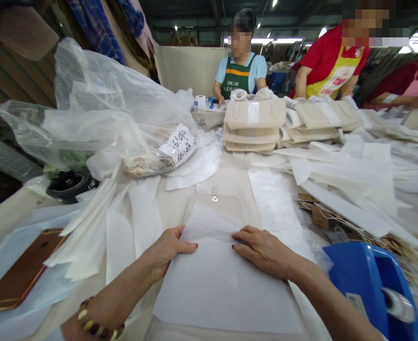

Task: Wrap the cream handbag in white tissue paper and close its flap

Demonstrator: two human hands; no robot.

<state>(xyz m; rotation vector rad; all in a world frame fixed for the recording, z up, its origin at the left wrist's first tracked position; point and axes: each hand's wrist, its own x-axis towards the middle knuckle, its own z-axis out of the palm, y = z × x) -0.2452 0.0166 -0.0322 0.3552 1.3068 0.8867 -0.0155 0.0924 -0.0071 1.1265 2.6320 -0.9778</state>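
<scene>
A beige flat bag [226, 202] with a gold clasp [215, 198] at its top lies in front of me, mostly hidden beneath white tissue paper [226, 289]. My left hand [171, 251] grips the paper at its left edge, thumb on top and the other fingers curled along the side. On the right, my right hand [262, 248] rests over the paper with fingers extended and slightly apart. The upper part of the paper is folded or layered across the bag between both hands. How the bag continues below is covered.
Paper strips [88, 232] and a phone [20, 270] lie left, behind them a plastic bag [123, 118] and a pot [70, 184]. Beige bags [254, 113] are stacked ahead. At right sits a blue bin [358, 274]. Co-workers [242, 71] stand across the table.
</scene>
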